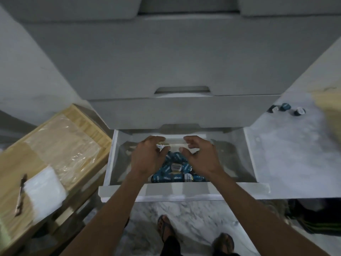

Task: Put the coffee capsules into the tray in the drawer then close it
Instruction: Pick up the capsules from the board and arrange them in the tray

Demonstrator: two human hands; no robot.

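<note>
Head view: the drawer (184,189) stands pulled out, with blue coffee capsules (177,169) heaped in the clear tray (121,163) inside it. Left hand (147,156) pinches 1 pale-lidded capsule (160,146) above the heap; right hand (201,157) hovers beside it, fingers loosely curled and spread, holding nothing. 3 capsules (285,108) lie on the marble counter (295,154), well apart from the drawer.

Capsules (177,170) partly under hands

Wooden table (88,124); sandalled feet (166,228)
</note>
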